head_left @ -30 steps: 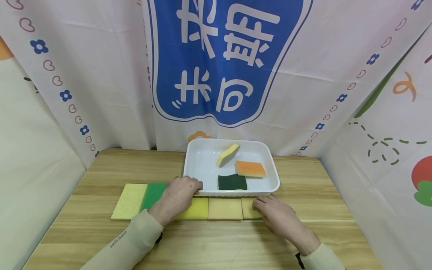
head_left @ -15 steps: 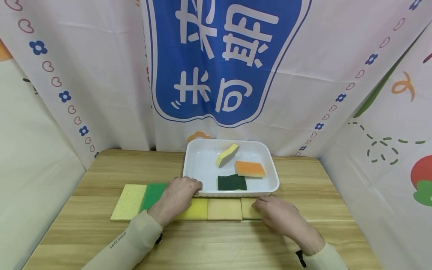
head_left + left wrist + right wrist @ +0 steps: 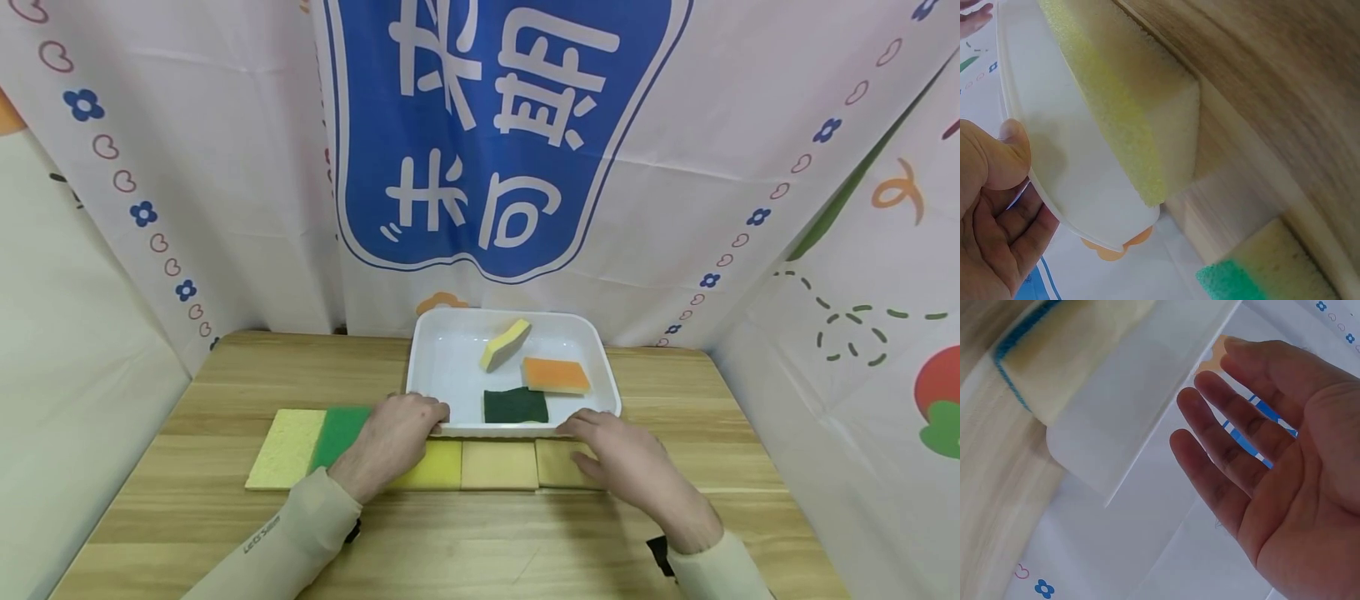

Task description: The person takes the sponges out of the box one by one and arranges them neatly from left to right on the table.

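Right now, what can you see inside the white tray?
Inside the white tray are a yellow sponge, an orange sponge and a dark green sponge. The left grip hides the near left corner; the floor beneath the sponges is covered.

Beige sleeves (image 3: 318,507), dark lettering (image 3: 262,533) on the left, black wrist straps (image 3: 660,555), bare fingers (image 3: 1210,480)

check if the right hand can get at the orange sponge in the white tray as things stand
Likely yes: the right hand looks open beside the near rim of the white tray, and nothing covers the orange sponge; it would just have to pass over that rim.
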A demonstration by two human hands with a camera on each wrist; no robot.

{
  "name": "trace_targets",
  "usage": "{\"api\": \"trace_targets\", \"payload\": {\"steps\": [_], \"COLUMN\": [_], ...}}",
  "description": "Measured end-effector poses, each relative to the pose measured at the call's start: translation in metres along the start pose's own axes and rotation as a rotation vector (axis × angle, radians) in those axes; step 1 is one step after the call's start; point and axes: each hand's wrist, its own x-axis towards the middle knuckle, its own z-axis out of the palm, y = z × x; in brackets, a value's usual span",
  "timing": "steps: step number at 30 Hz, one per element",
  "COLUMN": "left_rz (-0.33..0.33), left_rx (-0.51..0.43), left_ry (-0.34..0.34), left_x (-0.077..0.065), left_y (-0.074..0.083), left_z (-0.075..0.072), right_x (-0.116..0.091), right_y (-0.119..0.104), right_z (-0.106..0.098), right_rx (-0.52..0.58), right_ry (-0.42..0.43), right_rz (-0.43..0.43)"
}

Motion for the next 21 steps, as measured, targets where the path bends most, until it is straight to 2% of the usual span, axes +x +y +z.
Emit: {"api": "trace_targets", "payload": {"steps": [9, 21], "left_rz": [0.002, -0.002], "left_rx": [0.008, 0.003], "left_ry": [0.006, 0.009], "left_x": [0.000, 0.000], "left_y": [0.000, 0.000], "left_z": [0.000, 0.000], "right_x": [0.020, 0.053], "right_y": [0.008, 0.020], "right_z": [0.005, 0.018], "right_rx": [0.033, 0.092], "right_ry": [0.077, 0.074], "right_rz": [-0.008, 0.033]}}
